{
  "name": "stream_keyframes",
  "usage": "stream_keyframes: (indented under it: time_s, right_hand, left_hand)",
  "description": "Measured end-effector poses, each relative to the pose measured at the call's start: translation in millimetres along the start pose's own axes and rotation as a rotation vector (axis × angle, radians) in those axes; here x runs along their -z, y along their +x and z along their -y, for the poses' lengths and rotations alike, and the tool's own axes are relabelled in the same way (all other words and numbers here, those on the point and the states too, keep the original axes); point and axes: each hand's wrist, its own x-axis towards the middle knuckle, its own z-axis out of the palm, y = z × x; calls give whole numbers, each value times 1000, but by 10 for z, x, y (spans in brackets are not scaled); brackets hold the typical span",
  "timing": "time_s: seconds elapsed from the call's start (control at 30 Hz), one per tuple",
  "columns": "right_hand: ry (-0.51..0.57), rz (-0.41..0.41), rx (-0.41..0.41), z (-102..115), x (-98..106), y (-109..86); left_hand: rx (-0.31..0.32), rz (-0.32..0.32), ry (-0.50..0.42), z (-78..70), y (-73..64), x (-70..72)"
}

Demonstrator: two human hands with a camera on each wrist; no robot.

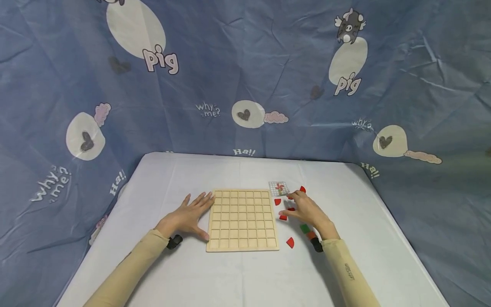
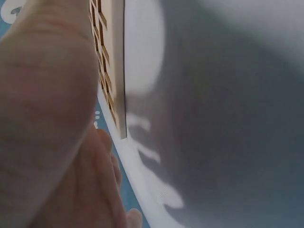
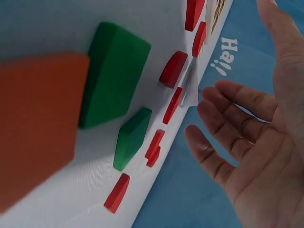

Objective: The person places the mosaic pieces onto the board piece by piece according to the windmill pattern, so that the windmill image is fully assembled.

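A square wooden grid board (image 1: 243, 219) lies flat on the white table. My left hand (image 1: 188, 216) spreads its straight fingers along the board's left side, fingertips and thumb right at the edge. On the other side, my right hand (image 1: 308, 211) hovers above several small red pieces (image 1: 278, 201), its fingers loosely bent and nothing between them. The right wrist view has that hand's palm raised over the table, with red pieces (image 3: 174, 69), a green block (image 3: 116, 73) and a large-looking orange block (image 3: 38, 128) beside it.
A small card (image 1: 278, 188) with a grid and a red-and-green picture lies by the board's far right corner. A red quarter-round piece (image 1: 290, 242) sits near the board's near right corner. Behind the table (image 1: 192, 170) hangs a blue printed cloth (image 1: 299, 128).
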Motion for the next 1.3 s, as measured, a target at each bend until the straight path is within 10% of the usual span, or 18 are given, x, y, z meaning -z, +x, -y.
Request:
stream_keyframes:
  time_s: [1.3]
  right_hand:
    - [30,42,41,117,-175,352]
  left_hand:
    - [34,78,-83,-6,72,-110]
